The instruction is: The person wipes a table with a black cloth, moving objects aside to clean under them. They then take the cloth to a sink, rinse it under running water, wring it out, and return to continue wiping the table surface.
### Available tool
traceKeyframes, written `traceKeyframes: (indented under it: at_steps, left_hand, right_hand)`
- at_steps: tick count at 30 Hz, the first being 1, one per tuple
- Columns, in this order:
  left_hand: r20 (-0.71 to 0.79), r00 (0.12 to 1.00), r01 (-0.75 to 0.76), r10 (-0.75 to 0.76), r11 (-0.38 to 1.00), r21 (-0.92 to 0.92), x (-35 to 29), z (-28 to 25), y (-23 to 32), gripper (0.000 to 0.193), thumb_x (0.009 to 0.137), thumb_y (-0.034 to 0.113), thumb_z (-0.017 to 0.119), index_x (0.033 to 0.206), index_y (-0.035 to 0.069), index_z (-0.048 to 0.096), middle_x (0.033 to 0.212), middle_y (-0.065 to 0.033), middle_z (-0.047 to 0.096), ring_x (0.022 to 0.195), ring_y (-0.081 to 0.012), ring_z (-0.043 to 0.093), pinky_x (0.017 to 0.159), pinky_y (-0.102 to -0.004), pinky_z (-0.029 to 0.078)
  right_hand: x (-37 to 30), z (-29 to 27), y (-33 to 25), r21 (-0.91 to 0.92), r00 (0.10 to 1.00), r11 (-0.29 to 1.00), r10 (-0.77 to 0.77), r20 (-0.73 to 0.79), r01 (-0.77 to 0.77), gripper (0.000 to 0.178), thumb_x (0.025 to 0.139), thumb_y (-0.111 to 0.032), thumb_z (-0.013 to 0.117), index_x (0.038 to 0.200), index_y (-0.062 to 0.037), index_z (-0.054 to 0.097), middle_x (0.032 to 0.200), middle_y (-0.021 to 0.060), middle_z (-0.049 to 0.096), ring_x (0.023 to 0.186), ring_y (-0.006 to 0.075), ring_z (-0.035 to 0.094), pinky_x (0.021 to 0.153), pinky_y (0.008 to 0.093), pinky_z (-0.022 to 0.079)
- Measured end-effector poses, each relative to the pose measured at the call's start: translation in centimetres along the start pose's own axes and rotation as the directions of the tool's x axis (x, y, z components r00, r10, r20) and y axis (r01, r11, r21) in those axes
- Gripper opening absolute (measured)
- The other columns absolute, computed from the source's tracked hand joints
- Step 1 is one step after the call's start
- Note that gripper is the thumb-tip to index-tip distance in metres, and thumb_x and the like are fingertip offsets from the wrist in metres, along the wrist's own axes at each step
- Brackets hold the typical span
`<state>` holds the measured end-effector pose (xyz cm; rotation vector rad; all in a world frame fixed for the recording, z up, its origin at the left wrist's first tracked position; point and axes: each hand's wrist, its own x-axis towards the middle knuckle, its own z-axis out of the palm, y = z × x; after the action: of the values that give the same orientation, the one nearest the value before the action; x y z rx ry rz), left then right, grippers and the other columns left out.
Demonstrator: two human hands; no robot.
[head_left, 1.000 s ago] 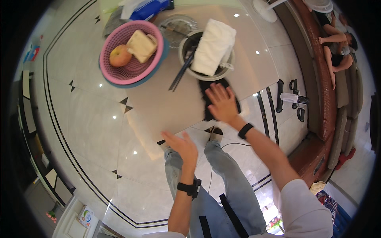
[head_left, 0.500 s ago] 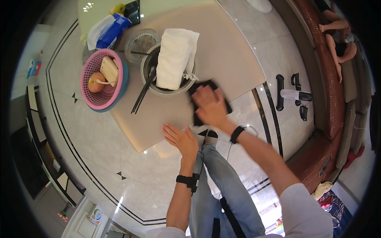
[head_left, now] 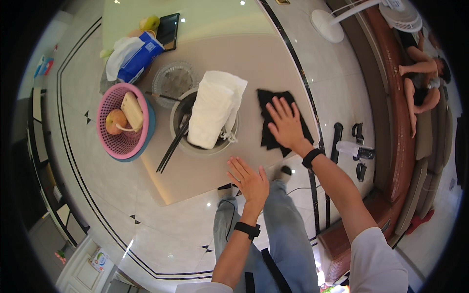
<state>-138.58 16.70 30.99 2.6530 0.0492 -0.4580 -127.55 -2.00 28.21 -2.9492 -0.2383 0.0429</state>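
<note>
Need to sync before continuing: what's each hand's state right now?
Left hand: open, holding nothing.
Right hand: open, palm down on the black cloth, not gripping it.

The person wears short white fabric sleeves [head_left: 377, 261] and faded blue-grey denim trousers [head_left: 289, 227], overlaid by two flat black straps [head_left: 276, 271]. A plain black wristband [head_left: 311, 157] sits behind the right hand [head_left: 286, 128]; a black wristband with a dark block [head_left: 247, 229], behind the left hand [head_left: 252, 187].

No lettering can be read: the blue-and-white soft pack [head_left: 139, 61] bears small pale print, and the white box [head_left: 99, 260] at lower left shows coloured printing, both too blurred to make out
</note>
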Motion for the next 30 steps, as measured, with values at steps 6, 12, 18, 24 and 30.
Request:
traceKeyframes:
  at_steps: [6, 12, 18, 24, 30]
  left_hand:
    - [-0.097, 0.959, 0.275, -0.266, 0.956, 0.103, 5.0, 4.7, 4.0, 0.097, 0.092, 0.050, 0.052, 0.147, -0.017, 0.008, 0.157, -0.0363, 0.002, 0.147, -0.0496, -0.004, 0.114, -0.0644, -0.003]
    - [0.091, 0.966, 0.237, -0.240, 0.971, 0.044, 4.8, 4.3, 3.8, 0.104, 0.092, 0.050, 0.054, 0.147, -0.017, -0.003, 0.155, -0.0373, -0.012, 0.144, -0.0517, -0.016, 0.111, -0.0663, -0.009]
    - [0.129, 0.953, 0.276, -0.274, 0.961, -0.002, 4.7, 3.9, 4.0, 0.105, 0.092, 0.049, 0.056, 0.147, -0.017, -0.005, 0.154, -0.0372, -0.014, 0.143, -0.0533, -0.017, 0.109, -0.0679, -0.010]
    - [0.078, 0.961, 0.269, -0.265, 0.962, -0.054, 5.1, 3.6, 4.7, 0.101, 0.091, 0.045, 0.059, 0.147, -0.016, 0.003, 0.155, -0.0374, -0.007, 0.144, -0.0526, -0.012, 0.111, -0.0686, -0.006]
    - [-0.179, 0.831, 0.493, -0.526, 0.847, -0.198, 2.6, 5.2, 6.1, 0.088, 0.096, 0.037, 0.054, 0.149, -0.014, 0.006, 0.157, -0.0341, 0.002, 0.148, -0.0451, -0.001, 0.118, -0.0580, -0.001]
  right_hand:
    - [1.0, -0.9, 3.2, 0.105, 0.960, 0.966, -0.248, 0.131, 0.235, 0.064, 0.090, -0.037, 0.056, 0.149, -0.0162, 0.040, 0.158, 0.0109, 0.031, 0.146, 0.0307, 0.025, 0.118, 0.0546, 0.012]
    - [3.6, -2.4, 9.4, 0.232, 0.631, 0.677, -0.735, 0.248, 0.698, 0.065, 0.091, -0.044, 0.052, 0.150, -0.0213, 0.038, 0.159, 0.0053, 0.030, 0.147, 0.0246, 0.025, 0.120, 0.0514, 0.011]
    - [22.7, -2.1, 11.4, -0.018, 0.901, 0.901, -0.433, -0.022, 0.432, 0.056, 0.094, -0.032, 0.051, 0.146, -0.0141, 0.042, 0.156, 0.0111, 0.033, 0.144, 0.0308, 0.028, 0.117, 0.0534, 0.017]
    - [17.2, -1.5, 9.0, 0.015, 0.812, 0.819, -0.570, 0.126, 0.573, 0.062, 0.090, -0.032, 0.053, 0.147, -0.0111, 0.040, 0.156, 0.0142, 0.033, 0.144, 0.0346, 0.027, 0.116, 0.0591, 0.015]
    - [2.7, -1.6, 5.6, 0.381, 0.243, 0.344, -0.926, 0.289, 0.858, 0.064, 0.092, -0.045, 0.052, 0.149, -0.0185, 0.039, 0.159, 0.0041, 0.030, 0.146, 0.0233, 0.026, 0.119, 0.0518, 0.013]
